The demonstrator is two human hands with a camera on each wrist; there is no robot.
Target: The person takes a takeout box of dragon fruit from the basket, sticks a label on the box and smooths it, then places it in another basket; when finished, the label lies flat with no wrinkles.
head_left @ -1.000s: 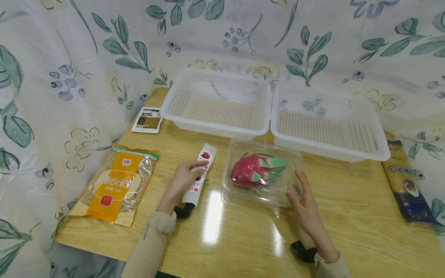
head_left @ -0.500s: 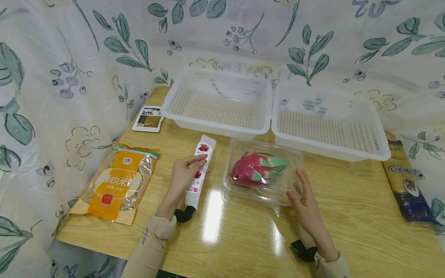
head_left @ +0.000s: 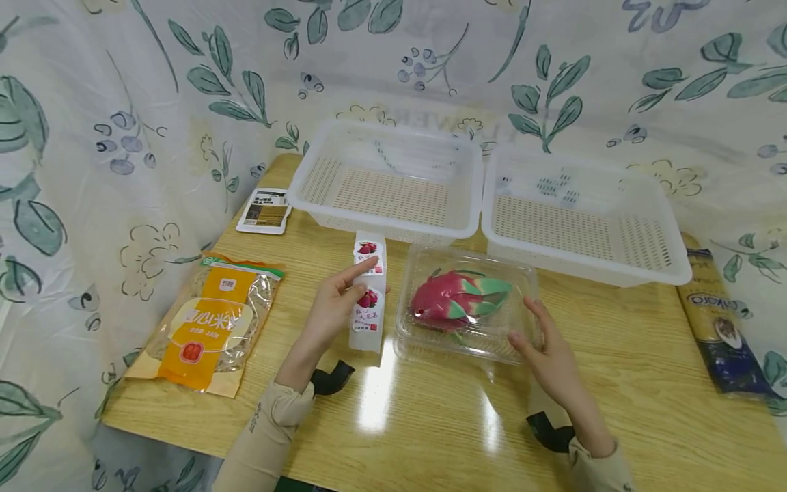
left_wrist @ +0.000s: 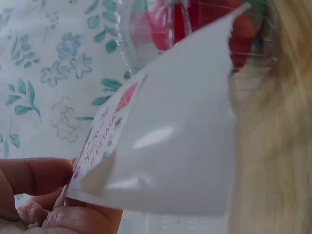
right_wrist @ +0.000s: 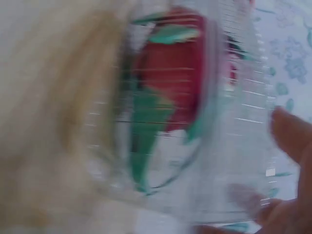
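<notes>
In the head view, my left hand (head_left: 328, 307) pinches a white strip of stickers (head_left: 367, 335) printed with dragon fruit pictures. The left wrist view shows the thumb and fingers of the left hand (left_wrist: 36, 195) on the edge of the sticker strip (left_wrist: 180, 141), its blank backing facing that camera. Right of the strip, a pink and green dragon fruit (head_left: 451, 301) lies inside a closed clear plastic box (head_left: 521, 270). My right hand (head_left: 550, 359) is at the box's right edge, fingers extended and spread; whether they touch it I cannot tell.
Two white perforated baskets (head_left: 393, 229) (head_left: 584, 263) stand side by side behind the box. To the left lie an orange food bag (head_left: 209, 321) and a small flat packet (head_left: 266, 212). A gold and blue packet (head_left: 722, 328) lies at the table's right side.
The left hand has moved right and slightly up with the sticker strip, which now hangs straighter and closer to the box. The right hand has shifted slightly to the right.
</notes>
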